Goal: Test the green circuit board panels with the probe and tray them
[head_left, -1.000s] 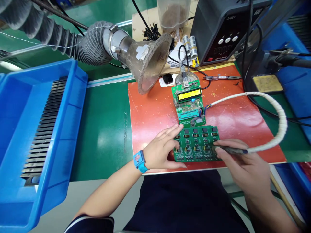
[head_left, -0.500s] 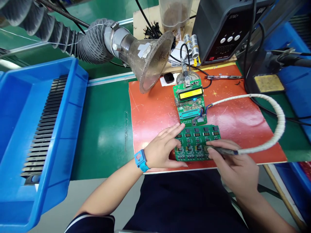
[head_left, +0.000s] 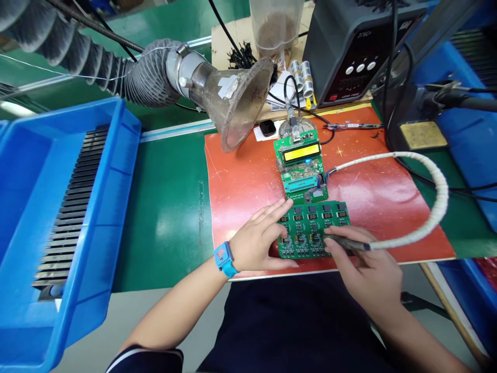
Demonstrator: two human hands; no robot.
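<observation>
Forward and down the bench [head_left: 166, 217] is viewed, from the wearer's head; close in, the left hand [head_left: 262, 239] is caught below centre, the right hand [head_left: 370, 277] lower right.

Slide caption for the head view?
Left hand on a green circuit panel, right hand holding a white-cabled probe over it.

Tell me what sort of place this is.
Likely an electronics workbench, perhaps in a factory: green circuit boards on a red mat, a funnel on a ribbed hose, and a box marked LEAD FREE.
</observation>
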